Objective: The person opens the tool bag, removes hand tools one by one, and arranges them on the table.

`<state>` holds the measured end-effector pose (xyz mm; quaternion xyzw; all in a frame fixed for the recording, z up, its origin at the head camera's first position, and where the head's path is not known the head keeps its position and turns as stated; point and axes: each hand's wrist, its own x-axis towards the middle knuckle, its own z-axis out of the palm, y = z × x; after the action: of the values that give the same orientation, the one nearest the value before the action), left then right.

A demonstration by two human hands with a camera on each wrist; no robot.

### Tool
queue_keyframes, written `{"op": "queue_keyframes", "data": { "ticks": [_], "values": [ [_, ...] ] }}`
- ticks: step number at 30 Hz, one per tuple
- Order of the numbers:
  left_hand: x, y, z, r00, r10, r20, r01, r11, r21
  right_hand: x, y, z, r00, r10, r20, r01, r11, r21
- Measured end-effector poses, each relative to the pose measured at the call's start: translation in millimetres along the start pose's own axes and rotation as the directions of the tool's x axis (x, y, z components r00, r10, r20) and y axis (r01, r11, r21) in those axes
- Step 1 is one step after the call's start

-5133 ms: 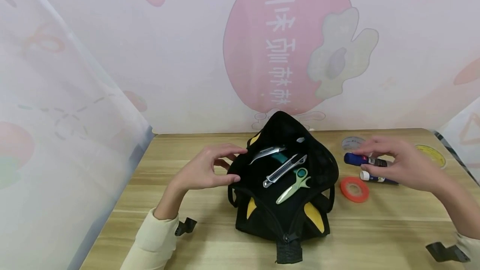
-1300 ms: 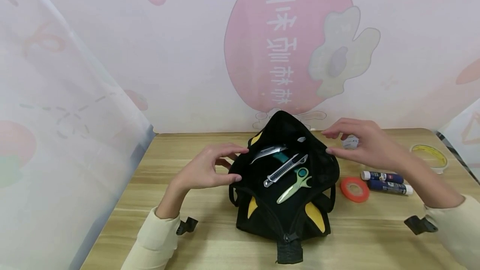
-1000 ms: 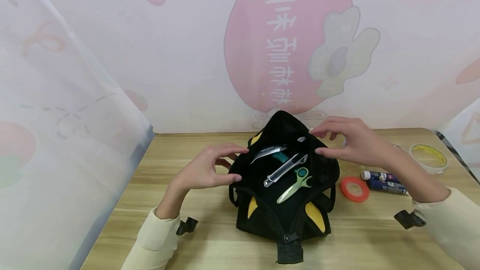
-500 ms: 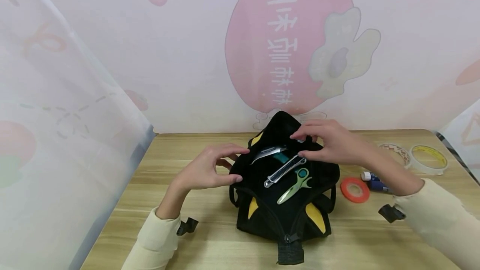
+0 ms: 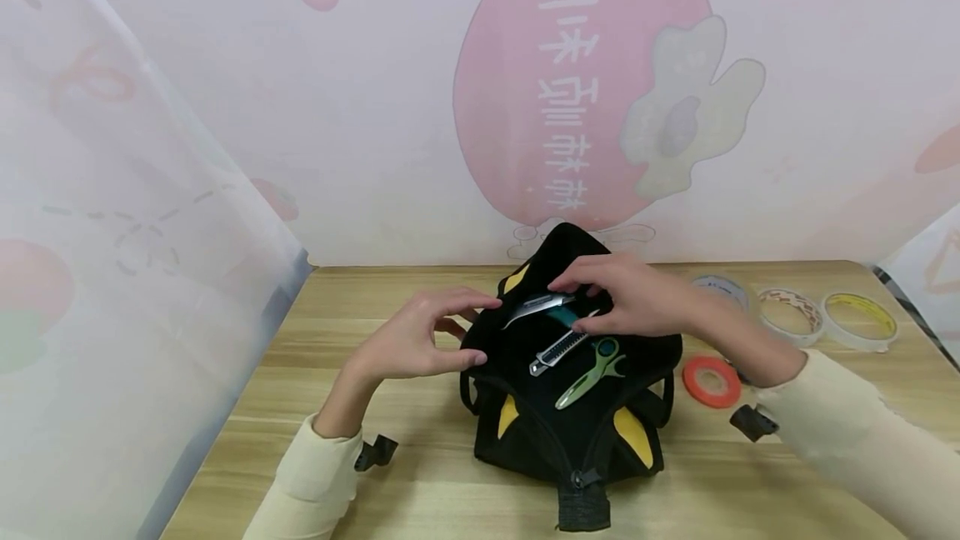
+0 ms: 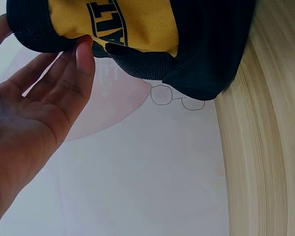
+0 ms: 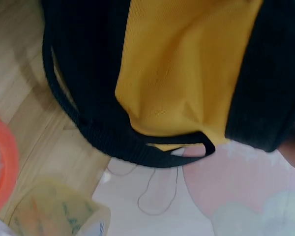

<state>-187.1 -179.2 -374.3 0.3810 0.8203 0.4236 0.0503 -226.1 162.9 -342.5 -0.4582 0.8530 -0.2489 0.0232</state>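
Note:
A black and yellow tool bag (image 5: 517, 448) stands unzipped on the table, its mouth gaping. My left hand (image 5: 420, 336) holds the left rim of the mouth; in the left wrist view its fingers (image 6: 64, 81) lie against the bag's side. Over the mouth reaches my right hand (image 5: 626, 298), thumb and index finger apart, with nothing seen between them. Below its fingertips lie a silver-and-black utility knife (image 5: 557, 355), partly covered by the thumb, and a second silver cutter (image 5: 536, 307). Green scissors (image 5: 588, 377) lie nearer the front. The right wrist view mostly shows the bag's yellow side (image 7: 177, 73).
Right of the bag, a red tape roll (image 5: 712, 382) lies flat on the wooden table (image 5: 825, 457). Behind it are several tape rolls, one with a yellow core (image 5: 859, 321). My right forearm hides the glue sticks. A printed curtain (image 5: 375, 107) hangs behind the table.
My right hand earlier held a blue glue stick, which then lay beside another on the table. The hand has since moved left over the bag's mouth. My left hand has stayed put.

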Motion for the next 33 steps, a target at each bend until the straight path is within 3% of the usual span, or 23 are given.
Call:
{"op": "queue_keyframes", "data": {
  "ticks": [10, 19, 33],
  "values": [
    [1.1, 4.6, 1.9, 1.000, -0.004, 0.004, 0.004, 1.000, 0.006, 15, 14, 21.0, 0.994, 0.054, 0.096, -0.056, 0.998, 0.012],
    [4.1, 7.7, 2.5, 1.000, 0.004, 0.012, -0.004, 1.000, 0.000, 13, 25, 37.2, 0.982, 0.092, 0.164, -0.097, 0.995, 0.021],
    [4.0, 5.9, 1.9, 1.000, 0.015, 0.015, -0.015, 1.000, 0.002, 14, 37, 67.5, 0.975, 0.097, 0.202, -0.089, 0.995, -0.048]
  ]
}}
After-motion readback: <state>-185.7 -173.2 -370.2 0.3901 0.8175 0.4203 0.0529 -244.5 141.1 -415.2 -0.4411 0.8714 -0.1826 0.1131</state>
